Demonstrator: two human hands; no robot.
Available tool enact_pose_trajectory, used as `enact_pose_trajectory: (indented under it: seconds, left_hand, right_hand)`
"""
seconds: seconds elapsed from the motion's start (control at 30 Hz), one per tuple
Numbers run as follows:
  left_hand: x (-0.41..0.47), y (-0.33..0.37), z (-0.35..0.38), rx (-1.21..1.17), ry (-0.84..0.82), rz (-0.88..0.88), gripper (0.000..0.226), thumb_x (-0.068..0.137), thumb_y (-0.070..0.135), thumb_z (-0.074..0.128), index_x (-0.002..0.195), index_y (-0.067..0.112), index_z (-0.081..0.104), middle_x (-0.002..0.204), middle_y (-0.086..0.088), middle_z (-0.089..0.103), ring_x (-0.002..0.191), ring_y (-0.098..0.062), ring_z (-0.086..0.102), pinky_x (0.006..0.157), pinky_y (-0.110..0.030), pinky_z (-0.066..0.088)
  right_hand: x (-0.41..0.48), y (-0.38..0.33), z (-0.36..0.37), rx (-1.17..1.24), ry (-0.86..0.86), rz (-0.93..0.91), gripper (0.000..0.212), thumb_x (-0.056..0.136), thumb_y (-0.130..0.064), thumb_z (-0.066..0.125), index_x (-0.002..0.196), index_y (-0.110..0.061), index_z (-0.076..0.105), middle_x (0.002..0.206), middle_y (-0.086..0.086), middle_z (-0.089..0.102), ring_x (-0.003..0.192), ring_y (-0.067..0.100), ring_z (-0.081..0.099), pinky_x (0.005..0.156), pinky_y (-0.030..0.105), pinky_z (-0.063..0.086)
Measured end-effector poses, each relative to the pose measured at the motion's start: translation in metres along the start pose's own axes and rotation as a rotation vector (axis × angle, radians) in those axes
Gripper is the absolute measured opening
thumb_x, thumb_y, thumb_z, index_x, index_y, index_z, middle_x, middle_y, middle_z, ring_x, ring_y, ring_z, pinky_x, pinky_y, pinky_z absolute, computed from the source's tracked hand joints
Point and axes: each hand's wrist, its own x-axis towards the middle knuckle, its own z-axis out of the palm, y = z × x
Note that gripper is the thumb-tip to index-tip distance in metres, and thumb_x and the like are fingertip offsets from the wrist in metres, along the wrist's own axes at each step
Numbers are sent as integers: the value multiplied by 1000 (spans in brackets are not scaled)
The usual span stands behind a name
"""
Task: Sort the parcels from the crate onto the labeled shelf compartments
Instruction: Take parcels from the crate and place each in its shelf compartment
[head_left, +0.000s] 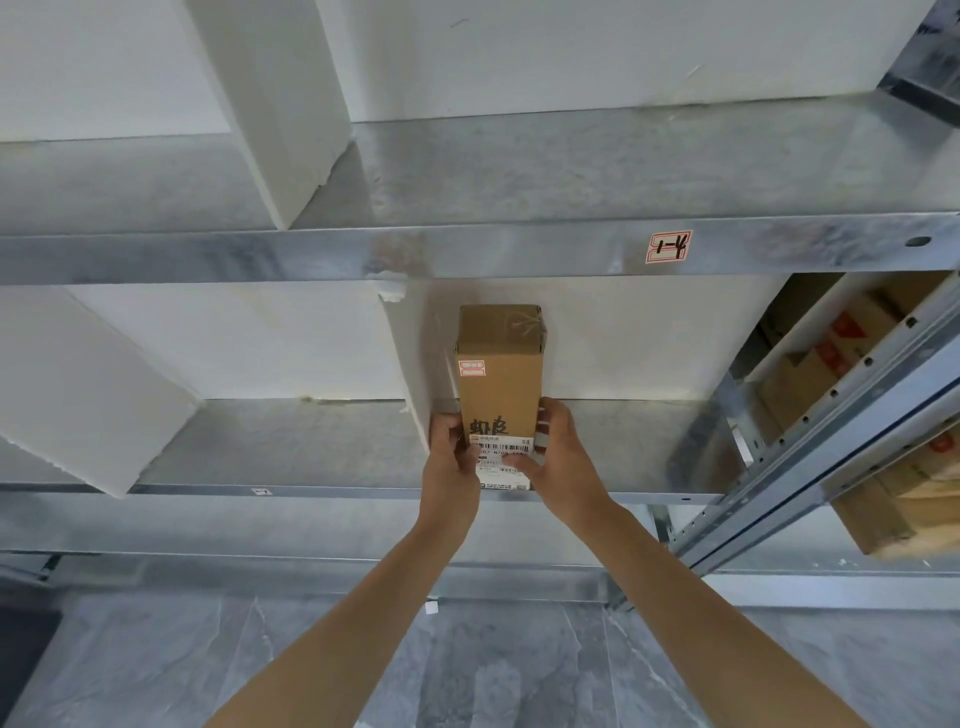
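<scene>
A tall brown cardboard parcel (498, 374) with black writing and a white barcode label stands on the lower metal shelf (322, 441), close against a white foam divider (410, 358) on its left. My left hand (453, 457) grips the parcel's lower left side. My right hand (558, 457) grips its lower right side, thumb on the label. The beam above carries a red-and-white compartment label (669, 247) with handwriting. The crate is out of sight.
White foam dividers (275, 104) split both shelf levels into compartments. A small label (261, 491) sits on the lower shelf's front edge. To the right, a neighbouring rack (810, 467) holds brown cartons (852, 364). Grey tiled floor (156, 665) lies below.
</scene>
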Motion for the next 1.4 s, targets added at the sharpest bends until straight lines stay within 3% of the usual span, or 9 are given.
enact_pose_trajectory:
  seconds: [0.17, 0.3, 0.43, 0.6, 0.73, 0.8, 0.9, 1.17, 1.4]
  left_hand:
    - [-5, 5, -4, 61, -29, 16, 37, 101, 2, 42, 133, 21, 41, 114, 9, 64, 96, -3, 63, 71, -8, 50]
    - [-8, 8, -9, 142, -66, 14, 42, 103, 10, 41, 143, 20, 41, 122, 2, 63, 101, -20, 63, 83, -33, 55]
    - [-9, 15, -12, 181, -107, 25, 42, 104, 17, 43, 145, 18, 39, 133, -2, 61, 118, -22, 61, 98, -37, 53]
    - [-27, 13, -21, 236, -144, 79, 38, 105, 24, 39, 142, 19, 37, 140, -3, 57, 123, -25, 58, 97, -32, 52]
    - [-47, -4, -52, 231, -263, 109, 39, 103, 13, 42, 142, 16, 44, 141, -2, 55, 128, -18, 54, 99, -13, 41]
    - [-52, -21, -82, 301, -367, 65, 39, 103, 17, 45, 142, 14, 45, 143, -3, 53, 133, -19, 49, 108, -21, 38]
    - [-54, -49, -155, 484, -408, 71, 42, 103, 25, 47, 144, 14, 45, 146, -2, 50, 135, -17, 46, 112, -25, 33]
    - [-69, -78, -417, 863, -68, -14, 55, 104, 37, 41, 151, 10, 33, 157, -5, 35, 143, -20, 34, 115, -25, 20]
    - [-132, -79, -617, 959, 210, -128, 53, 102, 35, 46, 147, 7, 37, 149, -10, 43, 134, -27, 42, 108, -34, 34]
  right_hand:
    - [-3, -4, 4, -38, 14, -21, 71, 88, -14, 73, 143, -16, 28, 138, 5, 44, 119, 13, 54, 97, 35, 54]
    - [-4, -6, 8, -48, 11, -21, 70, 90, -9, 69, 146, -16, 26, 139, 6, 40, 117, 10, 51, 99, 36, 53]
    - [-8, -7, 12, -35, 16, 15, 71, 90, -18, 69, 146, -29, 27, 140, 1, 44, 122, 14, 49, 102, 42, 50]
    - [-46, 2, 27, -192, -7, 309, 106, 87, -26, 74, 158, -15, -4, 162, 9, 14, 150, 30, 8, 120, 47, 16]
    - [-81, 3, 52, -319, -111, 494, 84, 89, -23, 67, 153, -8, 15, 155, 16, 24, 143, 33, 22, 115, 38, 22]
    - [-87, -11, 69, -322, -213, 516, 65, 94, -21, 59, 150, -10, 27, 150, 14, 37, 138, 28, 36, 104, 32, 33]
    - [-88, -49, 108, -353, -321, 414, 53, 99, -19, 51, 149, -13, 35, 149, 10, 46, 134, 23, 46, 96, 24, 36]
    - [-68, -223, 296, -563, -555, -215, 48, 102, -26, 49, 148, -14, 41, 150, 6, 43, 137, 22, 41, 114, 31, 32]
    - [-97, -378, 485, -612, -680, -701, 49, 102, -32, 48, 148, -17, 40, 152, 5, 41, 138, 22, 41, 111, 35, 36]
